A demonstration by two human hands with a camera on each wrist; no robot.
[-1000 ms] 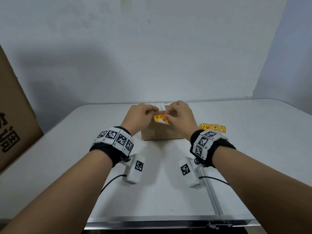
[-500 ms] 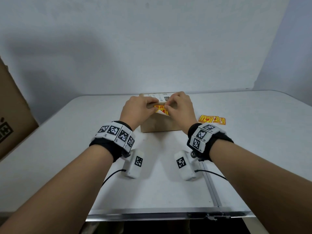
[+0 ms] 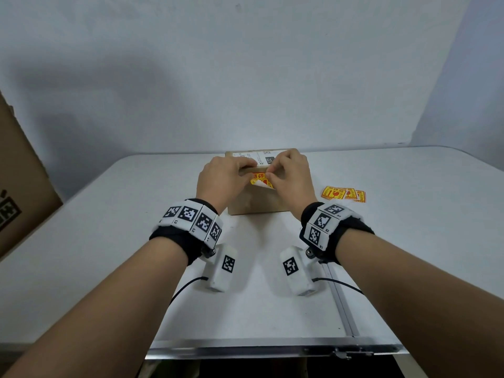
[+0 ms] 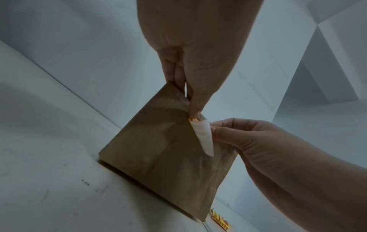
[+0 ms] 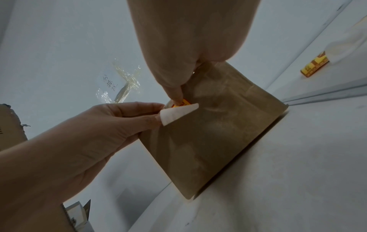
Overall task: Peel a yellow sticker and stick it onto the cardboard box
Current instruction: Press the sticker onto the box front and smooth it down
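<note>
A small brown cardboard box (image 3: 256,200) stands mid-table, with a white label on top. Both hands meet at its upper front face. My left hand (image 3: 245,174) and my right hand (image 3: 268,175) each pinch the yellow sticker (image 3: 259,178). Its white backing (image 3: 261,184) curls away below it. In the left wrist view my left hand (image 4: 191,109) pinches the yellow edge (image 4: 193,120), and right fingertips (image 4: 214,131) touch the backing (image 4: 204,138). In the right wrist view my right hand (image 5: 176,97) pinches the sticker (image 5: 183,102), and left fingertips (image 5: 157,115) hold the backing (image 5: 174,114).
A small heap of spare yellow stickers (image 3: 343,193) lies right of the box. A large cardboard carton (image 3: 21,186) leans at the left edge. A metal rail (image 3: 343,304) runs along the white table (image 3: 109,241) toward its front edge.
Both hands stay on the sticker at the box's upper front. More of the white backing now shows curled below the yellow. The head view has shifted a little.
</note>
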